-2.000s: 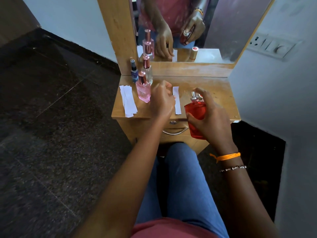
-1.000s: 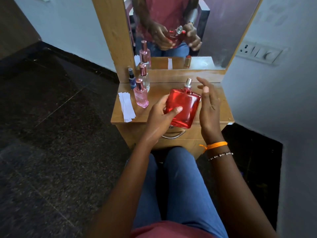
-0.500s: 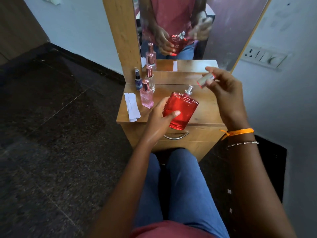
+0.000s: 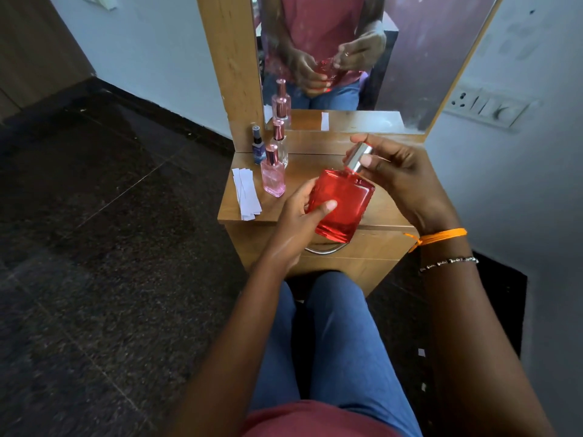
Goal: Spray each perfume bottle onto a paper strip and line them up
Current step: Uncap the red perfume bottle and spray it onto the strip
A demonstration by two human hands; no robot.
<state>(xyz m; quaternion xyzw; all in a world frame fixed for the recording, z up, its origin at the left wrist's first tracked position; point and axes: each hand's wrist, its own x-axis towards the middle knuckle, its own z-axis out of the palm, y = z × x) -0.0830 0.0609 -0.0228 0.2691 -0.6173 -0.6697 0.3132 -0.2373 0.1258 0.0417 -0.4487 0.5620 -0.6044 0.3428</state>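
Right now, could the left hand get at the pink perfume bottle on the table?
Probably not yet: the path looks open, but the left hand is full, gripping the red bottle. The pink perfume bottle stands just beyond it.

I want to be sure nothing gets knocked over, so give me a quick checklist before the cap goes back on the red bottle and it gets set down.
1. Left hand has a firm grip on the red bottle: ok.
2. Right hand holds the silver cap at the bottle's neck: ok.
3. Cap fully seated: cannot tell, fingers hide the joint.
4. Bottle upright: not ok, it is tilted above the tabletop.
5. Free spot to set it down right of the pink bottle: ok.
6. Unused paper strips out of the way at the left edge: ok.
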